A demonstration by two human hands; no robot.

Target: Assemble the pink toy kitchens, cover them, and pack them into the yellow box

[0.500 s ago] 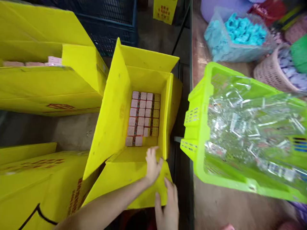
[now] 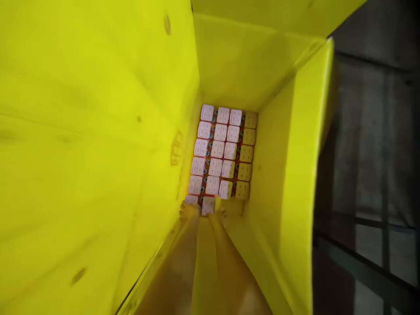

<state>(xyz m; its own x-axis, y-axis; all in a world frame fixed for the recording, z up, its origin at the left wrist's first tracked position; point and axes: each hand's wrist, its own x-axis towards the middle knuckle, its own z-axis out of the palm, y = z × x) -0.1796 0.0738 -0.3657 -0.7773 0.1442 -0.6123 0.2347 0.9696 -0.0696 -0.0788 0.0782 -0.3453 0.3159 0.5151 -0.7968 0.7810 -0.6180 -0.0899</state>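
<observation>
Deep inside the yellow box (image 2: pixel 290 131) both my arms reach down to the near end of the packs. My left hand (image 2: pixel 189 211) is at the left wall, its small, blurred fingers apart beside the nearest left pack (image 2: pixel 191 200). Just right of it, my right hand (image 2: pixel 218 213) touches the near edge of another pack (image 2: pixel 208 204), one finger stretched forward along its side. Neither hand visibly holds anything. The pale square-topped packs (image 2: pixel 218 149) stand in several columns on the box floor, with red and coloured sides showing in the gaps.
A tall yellow flap (image 2: pixel 98 144) fills the left side, and another flap (image 2: pixel 262 13) stands at the far end. Beyond the right wall are a dark metal bar (image 2: pixel 367 267) and a grey floor (image 2: pixel 364 109). At the near right corner, bare box floor shows.
My view has moved down close over the box. Both hands have gone from above the near flap to the packs at the bottom. The green crate has left the view.
</observation>
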